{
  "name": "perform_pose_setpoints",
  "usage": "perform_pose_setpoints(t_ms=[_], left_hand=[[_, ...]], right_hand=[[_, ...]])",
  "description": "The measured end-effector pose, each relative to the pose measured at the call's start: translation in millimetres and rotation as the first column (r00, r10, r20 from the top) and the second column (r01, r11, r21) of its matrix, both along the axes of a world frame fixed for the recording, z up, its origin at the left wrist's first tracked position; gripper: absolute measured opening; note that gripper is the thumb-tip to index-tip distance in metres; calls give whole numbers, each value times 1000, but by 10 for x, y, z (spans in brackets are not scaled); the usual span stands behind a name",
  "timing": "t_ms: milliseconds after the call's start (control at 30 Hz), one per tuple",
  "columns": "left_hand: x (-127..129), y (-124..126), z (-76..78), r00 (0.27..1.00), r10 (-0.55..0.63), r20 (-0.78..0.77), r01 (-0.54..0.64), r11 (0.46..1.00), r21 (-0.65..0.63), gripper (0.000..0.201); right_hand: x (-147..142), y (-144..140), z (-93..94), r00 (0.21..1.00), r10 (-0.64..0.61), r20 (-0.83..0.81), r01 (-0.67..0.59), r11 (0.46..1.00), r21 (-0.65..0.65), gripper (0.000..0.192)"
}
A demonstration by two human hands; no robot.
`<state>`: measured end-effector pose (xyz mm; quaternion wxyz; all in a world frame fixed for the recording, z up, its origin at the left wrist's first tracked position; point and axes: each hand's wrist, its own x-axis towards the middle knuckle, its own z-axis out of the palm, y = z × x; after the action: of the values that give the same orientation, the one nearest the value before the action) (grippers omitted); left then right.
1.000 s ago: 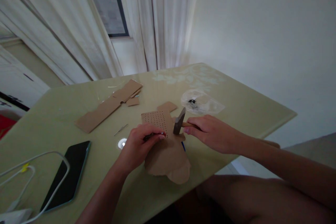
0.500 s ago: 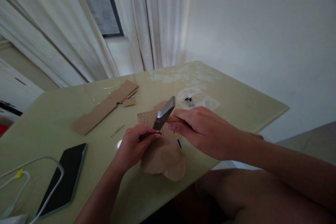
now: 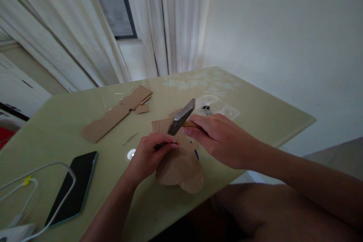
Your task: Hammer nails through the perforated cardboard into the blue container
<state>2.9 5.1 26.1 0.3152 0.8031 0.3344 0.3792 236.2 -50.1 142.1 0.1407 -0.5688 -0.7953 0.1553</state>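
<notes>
Two bare hands work close together over a brown cardboard piece [image 3: 178,166] that lies flat on the pale green table [image 3: 56,128], near its front edge. The left hand [image 3: 150,157] rests on the cardboard with its fingers curled around a thin dark tool [image 3: 163,145], pinched between thumb and fingertips; what the tool is cannot be told. The right hand [image 3: 219,140] is closed around the wooden handle of a hammer [image 3: 181,117], whose grey metal head is tilted and raised just above the left fingertips and the dotted part of the cardboard. Beyond the right hand lies a clear plastic bag [image 3: 218,107]. Beyond the left hand lie cardboard strips [image 3: 116,115], and to its left a dark phone [image 3: 73,187] with a white cable [image 3: 42,170] beside it.
</notes>
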Motion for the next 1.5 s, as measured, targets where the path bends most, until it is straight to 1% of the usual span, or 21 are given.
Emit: perform_pose_setpoints(t_ms=[133,267,333,367,500,533,667,733,800,867,967,1033,1200,1300,1400,1500], left_hand=[[1,-1,-10,999,-32,-9,32,999,-31,12],[6,-6,-2,999,-29,21,31,998,-63,10],[7,-4,5,999,-30,19,32,997,-64,9],[7,-3,7,999,-32,15,33,998,-57,10],[3,3,5,999,-47,-4,46,998,-46,11],[2,3,1,999,-48,0,48,998,-50,11],[-4,4,-15,999,-36,22,37,998,-56,10],[-4,6,-20,999,-41,9,42,998,-55,10],[-2,7,-21,999,-51,-4,51,997,-55,11],[1,5,-19,998,-55,-8,54,997,-51,10],[2,-2,-18,999,-43,14,44,998,-41,9],[0,-4,-20,999,-40,22,41,998,-39,8],[-1,1,-29,998,-51,-31,49,997,-54,11],[5,2,-33,999,-52,-5,51,997,-64,10],[1,2,-38,999,-54,7,54,997,-63,9],[-6,4,-42,997,-63,-34,61,996,-70,12]], right_hand=[[15,25,-39,996,47,76,-45,999,-30,34],[31,19,-8,1000,-7,-9,7,999,45,37],[34,18,-6,999,-11,-44,13,998,54,35],[35,21,-16,999,0,-34,1,999,41,34],[27,39,-71,995,40,94,-39,999,-9,36],[23,42,-72,995,32,98,-32,999,-2,37],[8,40,-44,1000,0,17,-1,998,57,34],[10,38,-51,999,23,42,-24,999,45,32],[15,38,-73,993,54,109,-56,998,16,32],[18,38,-84,988,64,141,-67,998,18,33],[15,34,-69,996,36,83,-41,998,56,34],[13,31,-64,998,29,57,-32,998,57,33],[23,29,-108,985,67,162,-74,997,34,35],[22,27,-94,992,32,123,-41,997,71,36],[16,28,-86,996,31,80,-36,997,61,36],[12,30,-116,989,73,131,-77,997,29,33]])
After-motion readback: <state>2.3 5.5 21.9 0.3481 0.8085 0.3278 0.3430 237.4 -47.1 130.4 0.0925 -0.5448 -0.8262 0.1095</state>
